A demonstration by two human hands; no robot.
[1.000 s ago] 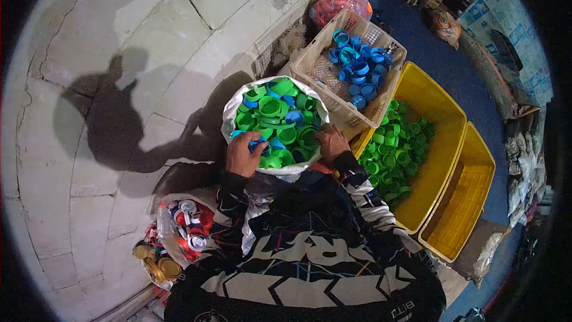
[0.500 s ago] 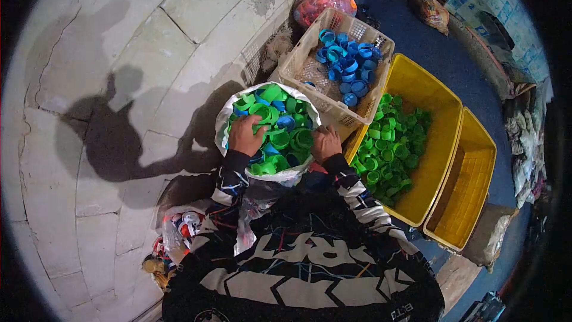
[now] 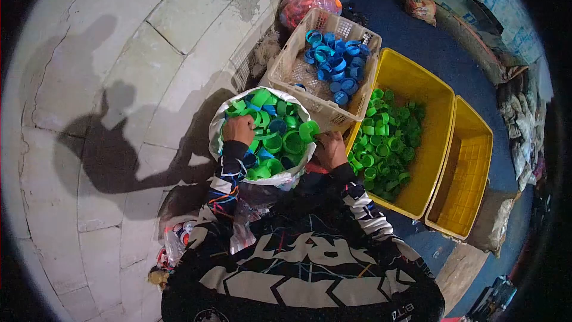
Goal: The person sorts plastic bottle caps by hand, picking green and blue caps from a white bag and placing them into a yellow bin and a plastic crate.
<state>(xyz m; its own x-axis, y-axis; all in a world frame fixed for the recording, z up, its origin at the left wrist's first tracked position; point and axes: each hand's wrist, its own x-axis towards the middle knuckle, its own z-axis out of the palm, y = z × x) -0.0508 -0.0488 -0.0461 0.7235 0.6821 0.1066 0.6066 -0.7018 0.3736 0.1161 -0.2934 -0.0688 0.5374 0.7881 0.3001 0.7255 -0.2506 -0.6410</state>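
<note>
A white sack (image 3: 215, 109) full of green and blue plastic caps stands open in front of me. My left hand (image 3: 239, 129) is in its left side among the caps, fingers curled. What it grips, if anything, is hidden. Over the sack's right rim, my right hand (image 3: 330, 150) pinches a green cap (image 3: 308, 130) between thumb and fingers. Right of that hand, a large yellow bin (image 3: 434, 137) contains many green caps (image 3: 381, 137). Blue caps (image 3: 339, 62) lie in a beige plastic crate (image 3: 286, 77) beyond the sack.
Another yellow bin (image 3: 462, 167) adjoins the first on its right. Behind the crate is a clear bag of red and orange items (image 3: 307, 6). A pale block wall (image 3: 113, 161) runs along my left. Plastic bags (image 3: 176, 241) lie at lower left.
My right hand has moved slightly right and now holds up a green cap at the sack's rim. My left hand's fingers have curled in tighter. The whole view has shifted a little left.
</note>
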